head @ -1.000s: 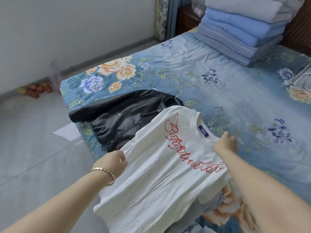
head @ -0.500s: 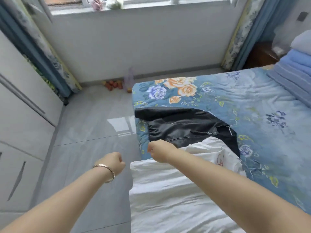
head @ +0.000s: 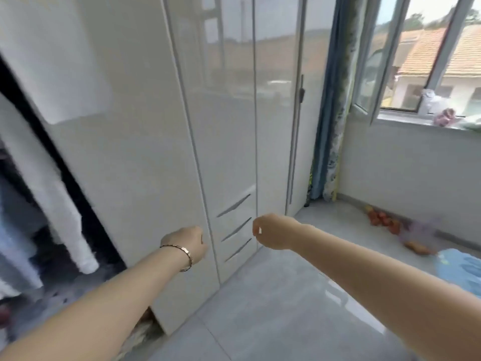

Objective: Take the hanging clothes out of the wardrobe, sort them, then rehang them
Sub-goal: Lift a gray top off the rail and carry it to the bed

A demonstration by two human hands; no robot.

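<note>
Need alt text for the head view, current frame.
Two bare forearms reach toward a glossy white wardrobe, left hand and right hand loosely closed and empty. At left the wardrobe stands open, with blurred pale clothes hanging inside; an open window is at right.

Open window [head: 385, 61], blue floral curtain [head: 330, 121], grey tiled floor [head: 273, 308]
</note>
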